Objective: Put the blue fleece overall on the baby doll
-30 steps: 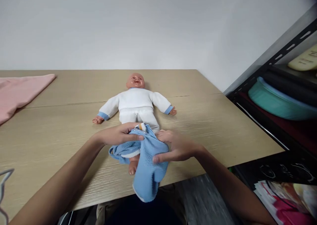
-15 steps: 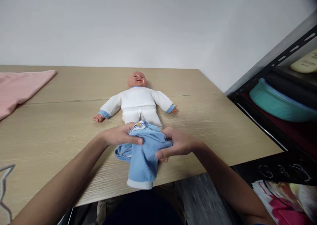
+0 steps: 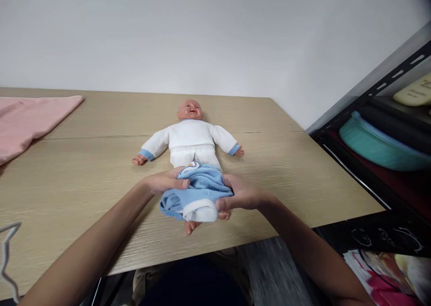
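A baby doll point(image 3: 190, 137) in a white top and white trousers lies on its back on the wooden table point(image 3: 84, 162), head away from me. Over its lower legs sits a bunched pair of light blue trousers point(image 3: 198, 193) with white cuffs. My left hand point(image 3: 164, 182) pinches the blue fabric on the left side. My right hand point(image 3: 240, 196) grips it on the right side. One bare doll foot point(image 3: 189, 227) pokes out below the bundle.
A pink cloth point(image 3: 27, 121) lies at the table's far left. A dark metal shelf point(image 3: 377, 117) on the right holds a teal basin point(image 3: 380, 142). Printed papers point(image 3: 387, 274) lie low at the right. The table's near edge runs just below my hands.
The hanging blue trouser leg has been gathered up into a bunch, so the white cuff now sits at the doll's ankle and a bare foot shows. Both hands edged slightly toward the doll.
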### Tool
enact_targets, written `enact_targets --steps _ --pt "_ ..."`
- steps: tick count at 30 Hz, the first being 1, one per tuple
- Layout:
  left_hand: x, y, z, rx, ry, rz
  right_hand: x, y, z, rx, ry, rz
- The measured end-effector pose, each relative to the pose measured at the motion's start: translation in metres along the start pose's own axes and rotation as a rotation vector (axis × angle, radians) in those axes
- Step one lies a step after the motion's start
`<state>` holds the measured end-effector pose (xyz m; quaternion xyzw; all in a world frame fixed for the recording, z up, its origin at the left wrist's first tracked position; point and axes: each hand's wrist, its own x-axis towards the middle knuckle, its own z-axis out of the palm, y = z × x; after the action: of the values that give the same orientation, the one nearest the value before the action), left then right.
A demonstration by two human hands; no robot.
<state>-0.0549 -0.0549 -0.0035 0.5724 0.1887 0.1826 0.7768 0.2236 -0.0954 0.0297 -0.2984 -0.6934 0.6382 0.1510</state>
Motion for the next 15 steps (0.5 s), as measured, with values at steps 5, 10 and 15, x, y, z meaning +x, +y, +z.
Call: enact_targets --steps 5,10,15 --pt "0.004 0.01 0.001 0.208 0.006 -0.033 -0.004 -0.016 0.005 -0.047 0.23 0.089" --pt "0.003 0.014 0.007 0.276 0.048 -0.12 -0.01 -0.012 0.009 -0.053 0.291 -0.016" --pt "0.001 0.012 0.006 0.309 0.08 -0.045 -0.012 -0.001 0.012 0.148 0.305 -0.006"
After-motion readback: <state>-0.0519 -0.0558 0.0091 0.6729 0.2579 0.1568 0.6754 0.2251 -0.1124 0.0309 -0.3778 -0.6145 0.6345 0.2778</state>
